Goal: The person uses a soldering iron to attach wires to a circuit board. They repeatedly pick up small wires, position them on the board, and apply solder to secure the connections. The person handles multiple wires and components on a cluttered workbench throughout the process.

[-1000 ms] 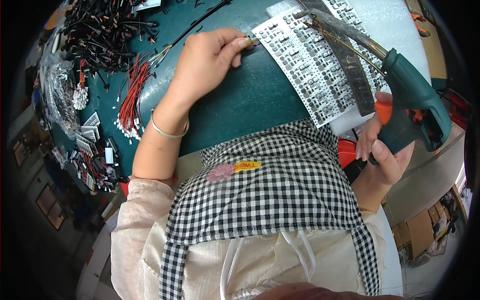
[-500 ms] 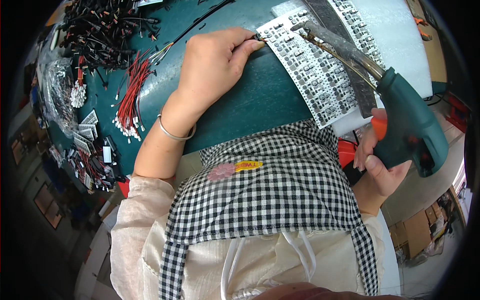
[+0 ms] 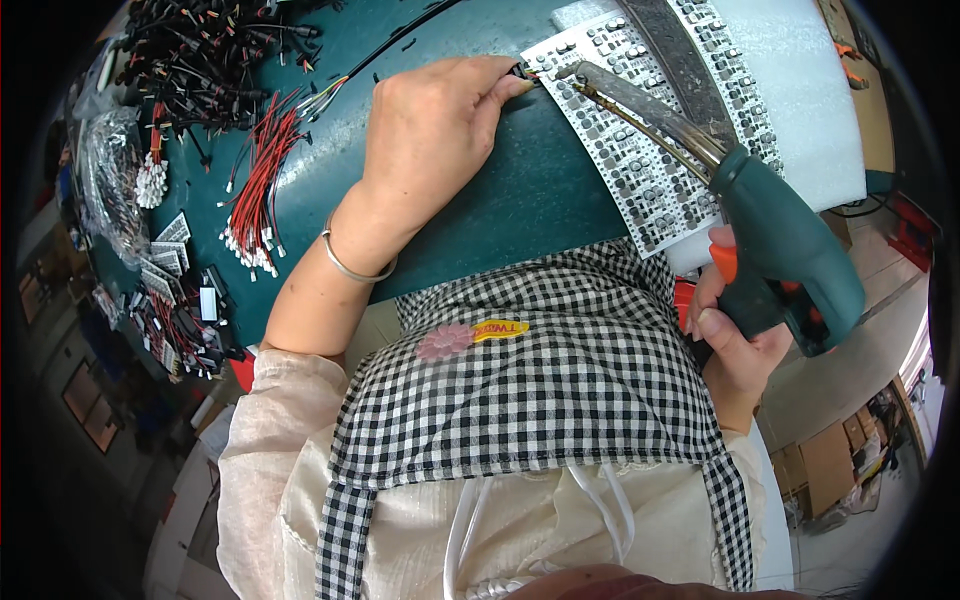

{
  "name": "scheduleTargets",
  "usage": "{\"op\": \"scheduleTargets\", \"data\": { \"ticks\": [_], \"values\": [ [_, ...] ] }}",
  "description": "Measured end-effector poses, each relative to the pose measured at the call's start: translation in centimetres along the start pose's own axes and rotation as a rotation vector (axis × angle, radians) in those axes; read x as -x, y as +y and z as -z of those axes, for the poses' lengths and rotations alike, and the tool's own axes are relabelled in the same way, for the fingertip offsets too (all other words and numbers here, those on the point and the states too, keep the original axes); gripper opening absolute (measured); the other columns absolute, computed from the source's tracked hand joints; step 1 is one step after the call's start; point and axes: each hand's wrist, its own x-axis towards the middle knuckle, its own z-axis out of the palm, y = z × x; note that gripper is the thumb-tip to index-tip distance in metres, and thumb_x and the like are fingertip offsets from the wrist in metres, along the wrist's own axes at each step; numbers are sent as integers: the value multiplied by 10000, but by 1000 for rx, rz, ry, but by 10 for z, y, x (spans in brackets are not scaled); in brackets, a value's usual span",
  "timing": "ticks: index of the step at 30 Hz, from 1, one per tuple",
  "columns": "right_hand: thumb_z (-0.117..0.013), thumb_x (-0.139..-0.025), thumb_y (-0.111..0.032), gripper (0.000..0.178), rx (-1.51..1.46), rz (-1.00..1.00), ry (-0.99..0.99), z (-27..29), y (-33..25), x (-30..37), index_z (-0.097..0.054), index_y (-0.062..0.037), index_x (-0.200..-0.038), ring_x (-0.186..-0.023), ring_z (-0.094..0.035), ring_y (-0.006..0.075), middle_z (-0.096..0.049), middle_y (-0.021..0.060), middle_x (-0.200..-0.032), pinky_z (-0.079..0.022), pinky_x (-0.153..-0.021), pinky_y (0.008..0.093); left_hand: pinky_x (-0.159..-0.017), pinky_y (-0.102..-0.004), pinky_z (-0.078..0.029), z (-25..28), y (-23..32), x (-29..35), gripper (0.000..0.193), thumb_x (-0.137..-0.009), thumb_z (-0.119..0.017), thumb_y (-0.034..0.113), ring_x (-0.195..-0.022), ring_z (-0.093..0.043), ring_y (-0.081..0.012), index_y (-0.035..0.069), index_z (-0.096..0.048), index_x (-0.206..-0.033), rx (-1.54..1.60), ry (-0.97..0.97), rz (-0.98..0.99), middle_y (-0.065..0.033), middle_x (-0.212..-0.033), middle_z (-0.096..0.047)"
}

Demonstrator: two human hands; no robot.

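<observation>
Both hands were well apart, each closed on something. Left hand [image 3: 432, 128] pinched a dark cable tip [image 3: 520, 71] between thumb and forefinger, beside the left edge of a white board sheet [image 3: 627, 172] on the desk [image 3: 520, 210]; the fingers hid most of it. Right hand [image 3: 738, 345] was wrapped around the grip of a green soldering gun [image 3: 790, 235], out past the desk's near edge, with a finger by the orange trigger [image 3: 722, 263]. The gun's metal nozzle [image 3: 645, 98] pointed toward the cable tip, its end close by; whether they touched could not be told. The board sheet lay toward the desk's right edge, on white foam [image 3: 810, 110], with a dark strip [image 3: 685, 75] across it. Toward the desk's left edge lay red and black wires [image 3: 258, 180] with white plugs [image 3: 250, 255]. Beyond them were black connectors [image 3: 195, 75] near the far left corner, a plastic bag [image 3: 112, 165], and small boards [image 3: 163, 270] nearer the person. A long cable [image 3: 400, 45], fanned into coloured strands, slanted across from the desk's far side.
</observation>
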Motion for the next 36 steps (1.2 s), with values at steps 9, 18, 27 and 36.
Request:
{"op": "scheduleTargets", "data": {
  "ticks": [9,18,27,36],
  "values": [
    [-684,-755,-2,461,57,37,-61,-5,6,-3,-481,73,-1163,-600,-517,126,-558,84,-754,-430,-546,243,-554,-289,-504,0,0,0,144,-786,-722,101,-617,-661,-237,44,-720,-919,5,0,-19,-126,-763,-687],
    [-688,-743,82,440,37,0,-69,-6,7,-2,-542,20,-1154,-739,-566,137,-610,67,-851,-472,-669,277,-535,-296,-491,0,-1,0,142,-786,-720,115,-582,-638,-242,53,-720,-914,-19,2,-42,-125,-751,-677],
    [-670,-741,40,486,61,11,-90,-1,9,-2,-474,82,-1183,-615,-538,132,-579,93,-797,-458,-572,260,-528,-295,-487,0,-1,1,130,-781,-723,108,-567,-628,-234,57,-719,-901,-26,13,-53,-118,-744,-675],
    [-722,-701,-51,673,-186,80,36,-3,-10,-13,-377,180,-1230,-524,-527,133,-562,277,-1045,-459,-414,248,-533,-301,-491,0,-2,-1,135,-777,-721,106,-576,-628,-240,56,-715,-903,-31,13,-80,-110,-763,-681]
  ]
}}
